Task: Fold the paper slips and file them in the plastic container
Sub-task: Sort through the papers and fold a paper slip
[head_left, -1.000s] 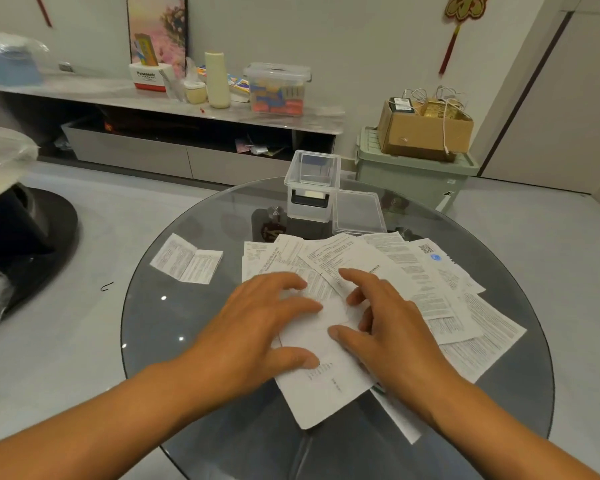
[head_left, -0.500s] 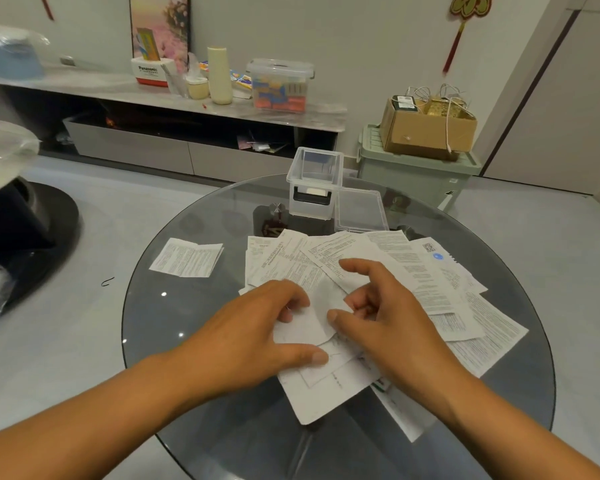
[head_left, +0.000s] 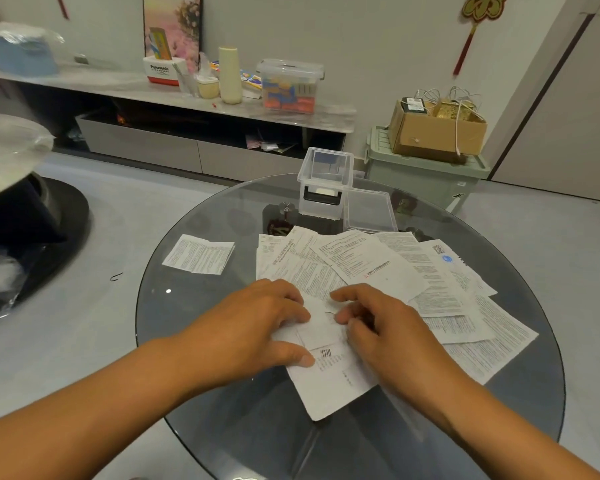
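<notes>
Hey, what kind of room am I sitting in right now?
Probably a home living room: a long low media console along the wall, a red hanging ornament above, and a round glass table strewn with paper slips.

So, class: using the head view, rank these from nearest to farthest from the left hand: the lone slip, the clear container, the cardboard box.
From the left hand:
1. Lone slip, just beyond it, slightly left on the table.
2. Clear container, at the table's far edge, to the right.
3. Cardboard box, off the table, far right on the green bin.
</notes>
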A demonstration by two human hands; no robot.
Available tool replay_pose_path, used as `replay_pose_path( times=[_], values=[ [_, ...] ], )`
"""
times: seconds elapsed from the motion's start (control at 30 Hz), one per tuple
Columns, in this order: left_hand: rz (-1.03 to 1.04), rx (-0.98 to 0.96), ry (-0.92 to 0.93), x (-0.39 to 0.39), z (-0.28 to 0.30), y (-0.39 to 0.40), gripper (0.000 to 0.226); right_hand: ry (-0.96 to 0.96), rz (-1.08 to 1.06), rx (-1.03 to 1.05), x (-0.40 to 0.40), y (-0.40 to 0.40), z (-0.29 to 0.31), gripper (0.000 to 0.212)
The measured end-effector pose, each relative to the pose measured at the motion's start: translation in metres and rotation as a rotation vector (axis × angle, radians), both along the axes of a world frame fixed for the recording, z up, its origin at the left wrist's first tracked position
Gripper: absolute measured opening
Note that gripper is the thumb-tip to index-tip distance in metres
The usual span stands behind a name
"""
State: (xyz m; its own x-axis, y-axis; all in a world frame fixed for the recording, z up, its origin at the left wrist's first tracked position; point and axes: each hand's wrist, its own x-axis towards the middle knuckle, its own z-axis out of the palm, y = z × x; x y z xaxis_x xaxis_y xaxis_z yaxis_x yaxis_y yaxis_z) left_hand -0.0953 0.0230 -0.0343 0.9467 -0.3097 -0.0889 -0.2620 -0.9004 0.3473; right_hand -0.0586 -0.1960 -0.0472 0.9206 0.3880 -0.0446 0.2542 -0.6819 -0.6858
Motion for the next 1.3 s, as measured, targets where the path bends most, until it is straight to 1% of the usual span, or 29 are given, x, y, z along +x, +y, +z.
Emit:
replay_pose_path(
  times=[0.07, 0.13, 0.23, 0.3, 0.37, 0.43, 0.47, 0.5, 0.63, 0.67, 0.7, 0.8, 0.87, 0.9, 0.93, 0.97, 1.03, 1.07, 1.13, 1.17, 1.23, 1.3],
  values=[
    [-0.003, 0.014, -0.009, 0.000, 0.000, 0.001, 0.068, 0.132, 0.033, 0.043, 0.002, 0.000, 0.000, 0.044],
    [0.002, 0.007, -0.038, 0.000, -0.001, 0.002, 0.061, 0.181, 0.050, 0.062, 0.003, 0.001, 0.000, 0.049],
    [0.005, -0.011, -0.103, 0.001, -0.003, 0.002, 0.041, 0.112, 0.054, 0.026, 0.000, 0.002, 0.001, 0.048],
    [0.024, -0.072, -0.124, 0.002, -0.007, 0.003, 0.034, 0.060, 0.046, 0.005, -0.001, 0.002, 0.002, 0.043],
    [0.073, -0.185, -0.104, 0.003, -0.009, 0.003, 0.035, 0.060, 0.023, 0.032, -0.001, 0.002, 0.002, 0.030],
    [0.135, -0.300, -0.038, 0.004, -0.010, 0.003, 0.032, 0.059, -0.019, 0.061, -0.001, 0.006, 0.002, 0.011],
    [0.164, -0.347, -0.003, 0.004, -0.010, 0.003, 0.032, 0.048, -0.027, 0.062, -0.001, 0.007, 0.001, 0.011],
    [0.185, -0.385, 0.030, 0.003, -0.008, 0.003, 0.034, 0.041, -0.036, 0.064, -0.002, 0.009, 0.001, 0.015],
    [0.185, -0.515, 0.127, 0.000, 0.002, -0.001, 0.051, 0.025, -0.035, 0.063, -0.003, 0.015, 0.000, 0.022],
    [0.184, -0.562, 0.137, -0.002, 0.004, -0.003, 0.053, 0.036, -0.029, 0.089, -0.003, 0.015, 0.000, 0.022],
    [0.192, -0.619, 0.134, -0.003, 0.005, -0.006, 0.049, 0.060, -0.031, 0.137, -0.004, 0.015, 0.001, 0.021],
    [0.309, -0.801, 0.117, -0.004, 0.003, -0.011, 0.022, 0.181, -0.074, 0.345, -0.008, 0.019, 0.013, 0.016],
    [0.356, -0.895, 0.116, -0.005, 0.002, -0.014, 0.019, 0.305, -0.108, 0.528, -0.010, 0.020, 0.022, 0.011],
    [0.363, -0.910, 0.107, -0.006, 0.002, -0.014, 0.019, 0.353, -0.120, 0.602, -0.010, 0.020, 0.025, 0.012],
    [0.373, -0.910, 0.099, -0.006, 0.004, -0.014, 0.018, 0.367, -0.125, 0.637, -0.010, 0.021, 0.027, 0.013],
    [0.395, -0.902, 0.089, -0.006, 0.007, -0.012, 0.015, 0.343, -0.123, 0.624, -0.009, 0.022, 0.028, 0.014],
    [0.483, -0.865, 0.072, -0.003, 0.014, 0.000, 0.011, 0.234, -0.099, 0.511, -0.006, 0.023, 0.025, 0.016],
    [0.531, -0.815, 0.071, -0.001, 0.018, 0.010, 0.010, 0.173, -0.085, 0.448, -0.004, 0.023, 0.023, 0.015],
    [0.615, -0.640, 0.076, 0.003, 0.023, 0.036, 0.017, 0.027, -0.059, 0.306, -0.002, 0.020, 0.019, 0.010],
    [0.659, -0.531, 0.073, 0.004, 0.023, 0.050, 0.024, -0.070, -0.026, 0.199, -0.001, 0.018, 0.015, 0.011],
    [0.736, -0.328, 0.073, 0.004, 0.020, 0.073, 0.035, -0.215, 0.082, -0.017, 0.000, 0.017, 0.008, 0.023],
    [0.775, -0.168, 0.068, 0.004, 0.010, 0.086, 0.044, -0.240, 0.147, -0.182, -0.001, 0.019, 0.006, 0.041]
  ],
)
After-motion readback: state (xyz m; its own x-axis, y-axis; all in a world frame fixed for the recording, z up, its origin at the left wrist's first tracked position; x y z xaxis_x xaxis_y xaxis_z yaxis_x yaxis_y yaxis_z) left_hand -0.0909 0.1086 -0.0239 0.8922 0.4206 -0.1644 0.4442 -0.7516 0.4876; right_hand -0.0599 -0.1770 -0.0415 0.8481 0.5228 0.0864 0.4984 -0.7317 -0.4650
